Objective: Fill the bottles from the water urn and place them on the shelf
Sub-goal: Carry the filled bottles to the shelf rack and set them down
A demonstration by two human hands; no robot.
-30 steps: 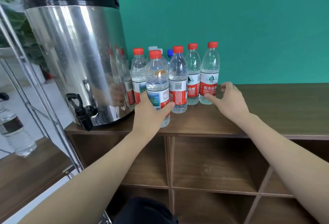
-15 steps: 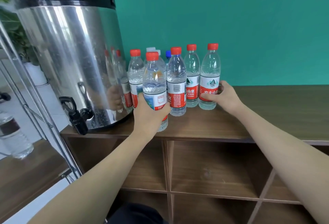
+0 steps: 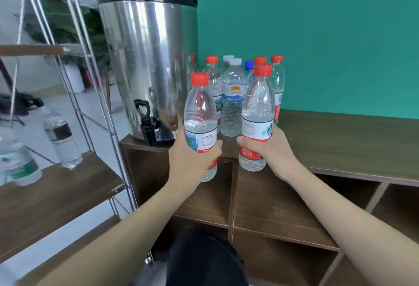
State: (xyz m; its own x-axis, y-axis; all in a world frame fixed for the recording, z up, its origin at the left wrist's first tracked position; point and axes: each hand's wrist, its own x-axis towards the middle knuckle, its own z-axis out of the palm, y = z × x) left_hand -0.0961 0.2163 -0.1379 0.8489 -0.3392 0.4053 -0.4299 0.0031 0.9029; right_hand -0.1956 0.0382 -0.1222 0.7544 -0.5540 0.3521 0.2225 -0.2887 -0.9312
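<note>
Teal wall behind a wooden cabinet top. Steel water urn stands on its left end. Left hand wraps a red-capped bottle, upright, raised in front of the urn's right side. Right hand wraps a second red-capped bottle further right of the urn. Remaining bottles cluster right of the urn. Shelf rack left of the urn carries two bottles.

Blurred green-labelled bottle, cut by left edge.
</note>
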